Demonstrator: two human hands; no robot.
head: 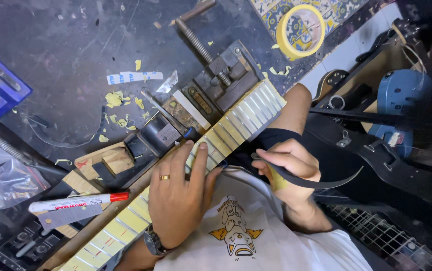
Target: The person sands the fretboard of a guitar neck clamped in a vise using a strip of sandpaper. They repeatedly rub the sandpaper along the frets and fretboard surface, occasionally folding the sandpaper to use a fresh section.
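Left hand [178, 193] presses fretboard [226, 133]; right hand [288, 163] beside.

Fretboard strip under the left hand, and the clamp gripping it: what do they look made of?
Fretboard strip: looks like wood, mostly covered in yellowish masking tape, with shiny metal frets showing between the patches. Clamp: dull grey metal with a threaded screw, worn and unpainted. The left hand lies flat on the strip.

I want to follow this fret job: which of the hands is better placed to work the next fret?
Probably the right hand: it holds the thin dark curved tool beside the taped guitar neck, while the left hand lies flat, steadying it.
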